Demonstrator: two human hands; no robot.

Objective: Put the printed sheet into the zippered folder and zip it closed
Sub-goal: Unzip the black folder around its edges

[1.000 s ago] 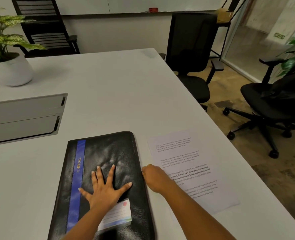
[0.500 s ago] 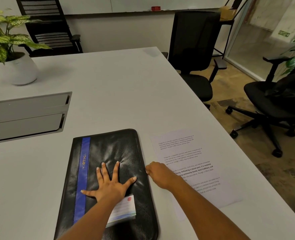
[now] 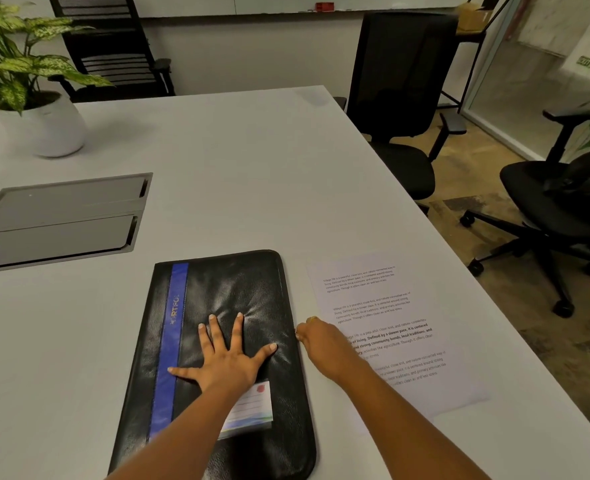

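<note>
A black zippered folder (image 3: pixel 238 292) with a blue stripe and a small label card lies flat on the white table (image 3: pixel 252 168) in front of me. My left hand (image 3: pixel 224 358) presses on its cover with fingers spread flat. My right hand (image 3: pixel 324 344) is curled at the folder's right edge, pinching something small there that looks like the zipper pull; the pull itself is hidden by the fingers. The printed sheet (image 3: pixel 390 306) lies flat on the table just right of the folder, partly under my right forearm.
A grey cable-box lid (image 3: pixel 58 216) is set into the table at the left. A white potted plant (image 3: pixel 40 126) stands at the far left. Black office chairs (image 3: pixel 404 98) stand beyond the table's right edge and at the far side.
My right hand has slid a little farther along the folder's right edge, away from me. The left hand stays pressed on the cover. The view shifted slightly.
</note>
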